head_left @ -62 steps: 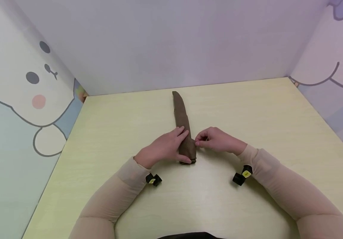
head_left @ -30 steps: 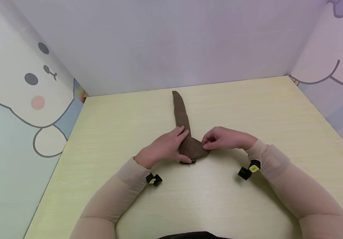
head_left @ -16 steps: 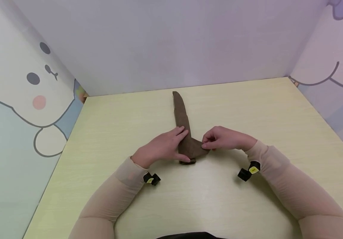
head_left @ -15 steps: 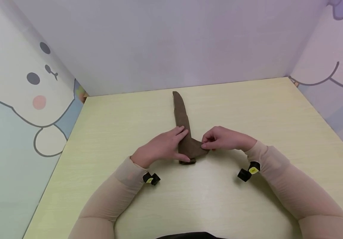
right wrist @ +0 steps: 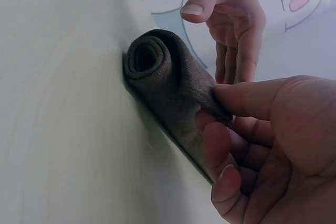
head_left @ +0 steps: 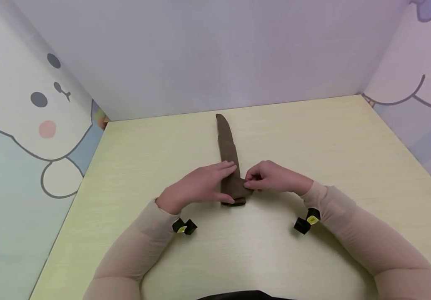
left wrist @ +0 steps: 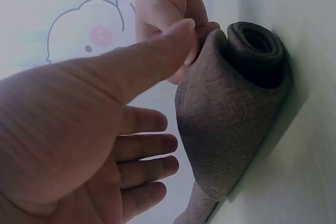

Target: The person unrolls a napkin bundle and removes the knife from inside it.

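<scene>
A brown cloth [head_left: 227, 150], rolled into a long narrow strip, lies on the table and points away from the person. At its near end the left wrist view shows a coiled end [left wrist: 257, 43] with a loose flap [left wrist: 215, 108] beside it. My right hand [head_left: 275, 177] pinches the tip of that flap between thumb and fingers, which the right wrist view [right wrist: 273, 145] shows close up. My left hand [head_left: 198, 185] is on the left side of the roll, fingers straight, its fingertips overlapping the cloth in the head view. In the left wrist view its fingers stand off the flap.
The pale wooden table [head_left: 155, 146] ends at a plain wall [head_left: 215, 54] behind. Side panels carry cartoon animals [head_left: 56, 116]. A small black wrist camera [head_left: 184, 227] sits under the left sleeve, another camera [head_left: 307, 221] under the right.
My right hand first drew the flap out to the right, and now has brought it back left toward the roll. The left hand has shifted slightly left, easing off the cloth.
</scene>
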Tool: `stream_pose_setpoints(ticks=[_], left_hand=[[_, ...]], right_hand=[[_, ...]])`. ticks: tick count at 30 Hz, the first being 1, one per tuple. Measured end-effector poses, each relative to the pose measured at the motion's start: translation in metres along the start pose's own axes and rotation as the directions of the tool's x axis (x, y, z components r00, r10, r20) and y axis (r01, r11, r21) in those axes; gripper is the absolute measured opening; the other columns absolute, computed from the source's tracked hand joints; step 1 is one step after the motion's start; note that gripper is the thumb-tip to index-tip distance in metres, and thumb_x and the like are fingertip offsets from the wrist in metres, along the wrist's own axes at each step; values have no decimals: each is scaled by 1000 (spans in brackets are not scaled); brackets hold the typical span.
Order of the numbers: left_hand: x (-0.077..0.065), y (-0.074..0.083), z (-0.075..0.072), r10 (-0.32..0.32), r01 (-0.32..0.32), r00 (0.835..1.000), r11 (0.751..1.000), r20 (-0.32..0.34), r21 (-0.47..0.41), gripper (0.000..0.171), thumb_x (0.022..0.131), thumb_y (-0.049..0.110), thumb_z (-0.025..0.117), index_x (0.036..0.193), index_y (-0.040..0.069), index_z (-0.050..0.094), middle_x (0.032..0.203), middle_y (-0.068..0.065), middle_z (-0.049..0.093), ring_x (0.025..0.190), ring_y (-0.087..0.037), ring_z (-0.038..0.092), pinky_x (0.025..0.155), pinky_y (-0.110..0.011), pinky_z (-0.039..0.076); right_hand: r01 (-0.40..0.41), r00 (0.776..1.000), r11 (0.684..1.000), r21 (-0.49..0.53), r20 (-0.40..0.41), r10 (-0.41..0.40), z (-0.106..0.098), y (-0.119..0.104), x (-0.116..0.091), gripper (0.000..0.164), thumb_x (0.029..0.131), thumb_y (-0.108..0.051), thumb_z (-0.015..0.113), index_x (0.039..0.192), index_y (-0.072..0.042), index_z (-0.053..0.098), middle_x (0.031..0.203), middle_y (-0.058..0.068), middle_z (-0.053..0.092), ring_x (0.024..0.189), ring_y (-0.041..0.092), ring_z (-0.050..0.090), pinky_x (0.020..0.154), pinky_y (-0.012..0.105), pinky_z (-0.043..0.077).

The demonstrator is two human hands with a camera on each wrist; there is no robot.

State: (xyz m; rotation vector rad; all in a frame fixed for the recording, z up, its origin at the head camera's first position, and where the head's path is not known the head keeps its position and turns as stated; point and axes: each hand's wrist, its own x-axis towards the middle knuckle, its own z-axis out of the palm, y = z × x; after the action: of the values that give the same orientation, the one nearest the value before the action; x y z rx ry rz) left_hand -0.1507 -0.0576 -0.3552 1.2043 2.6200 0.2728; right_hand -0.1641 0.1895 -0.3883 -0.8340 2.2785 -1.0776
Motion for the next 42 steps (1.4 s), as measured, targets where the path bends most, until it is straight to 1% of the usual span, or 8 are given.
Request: stream_pose_setpoints(ticks=[6, 12, 18, 26, 30, 34, 38, 42], left_hand=[[-5, -2, 4, 12, -12, 1000, 999, 7, 47, 87, 80, 53, 73, 146, 5, 41, 148, -9, 42, 137, -20, 38, 106, -31, 36], [-8, -6, 7, 44, -42, 998, 998, -44, 52, 80, 80, 47, 76, 140, 3, 49, 138, -8, 52, 127, -19, 49, 101, -30, 40], [-10, -11, 15, 68, -62, 993, 996, -97, 56, 73, 76, 43, 80, 132, 4, 57, 125, -4, 58, 113, -14, 55, 94, -27, 45], [-11, -14, 19, 86, -79, 990, 995, -108, 64, 70, 75, 41, 82, 129, 4, 59, 117, -2, 60, 104, -12, 57, 89, -25, 47], [-12, -15, 19, 74, -69, 993, 996, -93, 59, 69, 75, 42, 82, 129, 5, 59, 118, -2, 60, 106, -13, 57, 91, -27, 46], [-13, -18, 20, 51, -47, 997, 997, -58, 66, 70, 76, 43, 81, 130, 6, 58, 123, -2, 59, 111, -13, 56, 94, -28, 45], [-14, -19, 20, 24, -22, 999, 997, -27, 72, 71, 77, 46, 79, 131, 5, 57, 127, -3, 58, 115, -15, 55, 96, -30, 44], [-14, -19, 19, -3, 3, 1000, 998, 1, 67, 72, 77, 46, 79, 131, 5, 57, 128, -3, 58, 116, -16, 55, 97, -31, 43]], right_hand=[[3, 999, 1000, -20, -43, -4, 7, -3, 6, 14, 93, -21, 65, 81, -18, 71, 69, 3, 67, 57, 11, 53, 54, 25, 42], [45, 994, 997, -59, -101, -50, 16, -3, 13, 15, 92, -21, 67, 77, -17, 70, 64, -2, 63, 55, 8, 49, 53, 24, 41], [73, 987, 994, -84, -134, -84, 24, -6, 17, 13, 91, -21, 68, 79, -18, 70, 64, -10, 58, 57, 6, 47, 53, 22, 40], [50, 975, 995, -89, -210, -68, 25, -8, 14, 11, 94, -27, 64, 87, -22, 71, 73, -10, 62, 59, 10, 49, 54, 25, 41], [86, 959, 991, -100, -260, -109, 25, -9, 14, 8, 94, -24, 64, 96, -20, 70, 87, -9, 64, 73, 12, 55, 61, 28, 47], [138, 945, 970, -198, -267, -189, 28, -10, 15, 18, 94, -22, 65, 109, -13, 69, 105, -4, 64, 97, 14, 58, 81, 34, 49], [129, 948, 952, -278, -247, -201, 31, -11, 15, 29, 95, -22, 63, 120, -8, 66, 127, 3, 59, 120, 20, 51, 98, 40, 43], [109, 954, 942, -319, -233, -189, 32, -10, 14, 34, 98, -20, 59, 127, -5, 61, 139, 8, 51, 129, 24, 45, 103, 42, 39]])
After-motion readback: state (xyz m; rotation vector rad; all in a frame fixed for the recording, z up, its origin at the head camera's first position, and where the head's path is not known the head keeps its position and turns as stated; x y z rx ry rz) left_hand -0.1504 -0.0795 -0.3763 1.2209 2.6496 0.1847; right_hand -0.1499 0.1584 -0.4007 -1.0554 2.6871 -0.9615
